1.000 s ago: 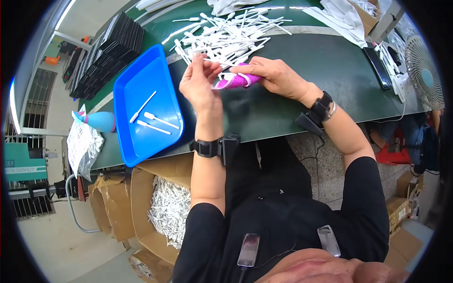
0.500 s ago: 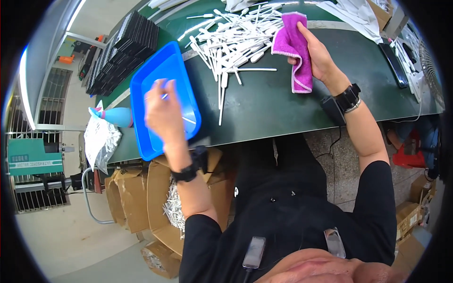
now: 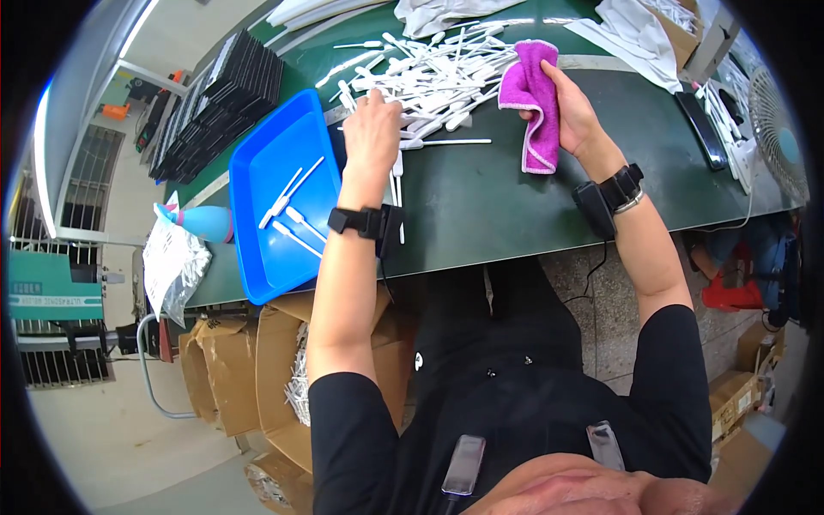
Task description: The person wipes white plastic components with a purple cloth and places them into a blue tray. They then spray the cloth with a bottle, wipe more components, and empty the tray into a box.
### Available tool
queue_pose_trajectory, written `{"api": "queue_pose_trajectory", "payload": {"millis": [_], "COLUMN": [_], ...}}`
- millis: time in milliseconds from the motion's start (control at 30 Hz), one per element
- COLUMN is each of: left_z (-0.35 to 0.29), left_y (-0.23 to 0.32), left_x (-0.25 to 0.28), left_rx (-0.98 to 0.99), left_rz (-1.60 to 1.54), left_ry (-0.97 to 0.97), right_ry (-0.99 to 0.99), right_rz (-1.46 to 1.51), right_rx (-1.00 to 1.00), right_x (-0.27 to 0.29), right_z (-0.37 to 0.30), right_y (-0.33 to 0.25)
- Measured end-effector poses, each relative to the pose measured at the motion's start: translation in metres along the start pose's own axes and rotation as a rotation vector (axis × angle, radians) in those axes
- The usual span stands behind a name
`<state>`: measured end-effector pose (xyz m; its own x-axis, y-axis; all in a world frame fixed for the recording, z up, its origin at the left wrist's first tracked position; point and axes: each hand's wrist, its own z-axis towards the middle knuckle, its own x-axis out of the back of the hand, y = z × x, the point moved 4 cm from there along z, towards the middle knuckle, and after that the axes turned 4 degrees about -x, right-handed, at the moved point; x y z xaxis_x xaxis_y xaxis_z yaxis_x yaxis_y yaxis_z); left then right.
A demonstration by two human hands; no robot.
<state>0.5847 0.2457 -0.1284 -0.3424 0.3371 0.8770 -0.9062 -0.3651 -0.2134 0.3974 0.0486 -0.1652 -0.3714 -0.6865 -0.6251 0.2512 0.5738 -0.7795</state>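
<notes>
My right hand [image 3: 577, 118] grips a folded magenta cloth [image 3: 539, 137] with a pale stitched edge, held over the table right of a pile of slim white plastic sticks [image 3: 446, 73] with one thicker end. My left hand [image 3: 372, 136] is at the pile's left edge, its fingers drawn together among the sticks. Whatever lies between those fingertips is hidden. Left of that hand is a blue tray [image 3: 249, 184], where several loose white sticks [image 3: 292, 193] lie on the bottom.
Black stacked trays [image 3: 219, 103] stand at the far left. Beside the blue tray are a light-blue bottle [image 3: 206, 223] and a clear bag [image 3: 174, 266]. A black phone-like object [image 3: 699, 130] and a fan [image 3: 777, 129] are at the right. Cardboard boxes [image 3: 275, 369] stand below the table edge.
My left hand has moved from over the blue tray rightward to the pile, uncovering the sticks inside the tray. My right hand still holds the cloth, slightly lower in view.
</notes>
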Motion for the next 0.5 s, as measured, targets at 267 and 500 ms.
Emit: {"api": "queue_pose_trajectory", "payload": {"millis": [267, 500], "left_z": [-0.014, 0.001], "left_y": [0.038, 0.107], "left_x": [0.067, 0.034], "left_rx": [0.220, 0.299], "left_rz": [-0.266, -0.706], "left_ry": [0.304, 0.191], "right_ry": [0.099, -0.106], "right_rz": [0.050, 0.130], "right_rx": [-0.031, -0.051], "right_x": [-0.001, -0.049], "right_z": [-0.003, -0.011], "right_y": [0.003, 0.034]}}
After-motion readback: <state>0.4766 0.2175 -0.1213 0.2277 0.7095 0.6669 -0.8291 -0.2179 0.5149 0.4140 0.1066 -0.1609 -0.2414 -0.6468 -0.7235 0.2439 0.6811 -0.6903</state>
